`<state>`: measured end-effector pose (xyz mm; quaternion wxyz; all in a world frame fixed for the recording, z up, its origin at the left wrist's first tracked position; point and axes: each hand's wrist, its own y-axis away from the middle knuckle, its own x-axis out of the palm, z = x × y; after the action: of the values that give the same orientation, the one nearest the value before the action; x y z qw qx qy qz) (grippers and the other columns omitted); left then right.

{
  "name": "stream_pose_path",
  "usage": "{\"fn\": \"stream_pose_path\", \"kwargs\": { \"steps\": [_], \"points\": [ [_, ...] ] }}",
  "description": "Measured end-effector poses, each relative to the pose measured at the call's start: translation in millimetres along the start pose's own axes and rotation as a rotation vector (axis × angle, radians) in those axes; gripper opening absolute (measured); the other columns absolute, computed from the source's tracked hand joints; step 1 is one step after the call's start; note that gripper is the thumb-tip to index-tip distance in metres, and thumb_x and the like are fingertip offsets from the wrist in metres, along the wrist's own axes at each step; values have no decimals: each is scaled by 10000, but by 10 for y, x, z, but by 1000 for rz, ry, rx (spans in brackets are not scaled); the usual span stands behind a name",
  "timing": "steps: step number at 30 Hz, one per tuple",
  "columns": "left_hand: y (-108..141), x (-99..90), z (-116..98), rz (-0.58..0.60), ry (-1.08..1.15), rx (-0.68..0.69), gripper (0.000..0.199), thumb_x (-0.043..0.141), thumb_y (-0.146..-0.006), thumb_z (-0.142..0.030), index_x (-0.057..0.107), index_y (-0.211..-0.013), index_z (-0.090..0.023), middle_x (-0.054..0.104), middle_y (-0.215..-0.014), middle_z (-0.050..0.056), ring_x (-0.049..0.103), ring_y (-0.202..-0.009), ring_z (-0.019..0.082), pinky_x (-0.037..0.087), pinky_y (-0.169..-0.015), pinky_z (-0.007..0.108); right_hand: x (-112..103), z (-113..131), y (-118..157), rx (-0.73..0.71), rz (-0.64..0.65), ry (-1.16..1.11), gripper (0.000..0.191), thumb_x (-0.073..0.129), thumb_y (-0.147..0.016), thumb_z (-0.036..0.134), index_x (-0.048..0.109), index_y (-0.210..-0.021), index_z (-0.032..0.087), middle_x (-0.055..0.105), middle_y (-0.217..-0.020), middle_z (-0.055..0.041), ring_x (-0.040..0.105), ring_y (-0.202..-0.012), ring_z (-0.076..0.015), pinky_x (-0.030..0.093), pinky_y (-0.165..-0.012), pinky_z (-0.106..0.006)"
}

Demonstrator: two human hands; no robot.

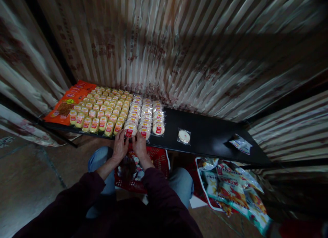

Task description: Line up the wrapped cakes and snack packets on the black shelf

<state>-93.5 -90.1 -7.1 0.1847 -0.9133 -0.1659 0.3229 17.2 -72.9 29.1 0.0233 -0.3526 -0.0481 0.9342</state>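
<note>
At the front edge of the black shelf, my left hand and my right hand are side by side. Between their bent fingertips is a clear packet with a white round cracker and a red label, at the front of its row; my fingers hide its lower edge. Right of it run two more rows of such white cracker packets. To the left stand many yellow-wrapped small cakes in rows with red-and-white labels.
An orange snack bag lies at the shelf's left end. A single cracker packet and a crumpled wrapper lie on the right. Below are a red basket between my knees and another basket full of snack bags. Curtains hang behind.
</note>
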Motion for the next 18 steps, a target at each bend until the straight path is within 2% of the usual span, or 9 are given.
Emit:
{"fn": "stream_pose_path", "kwargs": {
  "steps": [5, 8, 12, 18],
  "points": [
    [19, 4, -8, 6, -91, 88, 366, 439, -853, -139, 532, -1206, -160, 471, -1309, 153, 453, -1238, 262, 414, -1043, 485, 14, 34, -61, 32, 16, 48, 313, 477, -884, 174, 541, -1182, 104, 714, -940, -139, 679, -807, -201, 503, -702, -280],
    [8, -37, -47, 37, -184, 127, 334, 438, -854, -136, 565, -1161, -166, 470, -1312, 150, 441, -1238, 274, 416, -1032, 490, -1, 90, -77, 71, 71, 110, 314, 479, -897, 177, 520, -1196, 94, 715, -915, -142, 683, -796, -204, 497, -670, -273],
    [-59, -66, -88, 87, -281, 188, 291, 444, -859, -148, 597, -1107, -165, 521, -1236, 143, 473, -1170, 274, 437, -1003, 463, -57, 151, -89, 76, 141, 238, 365, 468, -923, 241, 464, -1259, 97, 716, -863, -133, 687, -753, -214, 487, -630, -276],
    [-122, -33, -125, 121, -362, 230, 339, 461, -858, -160, 577, -1175, -180, 557, -1140, 129, 500, -1079, 267, 483, -927, 429, -167, 134, -88, 61, 145, 452, 499, 459, -929, 360, 374, -1362, 128, 707, -798, -104, 676, -731, -223, 489, -637, -293]
  ]
}}
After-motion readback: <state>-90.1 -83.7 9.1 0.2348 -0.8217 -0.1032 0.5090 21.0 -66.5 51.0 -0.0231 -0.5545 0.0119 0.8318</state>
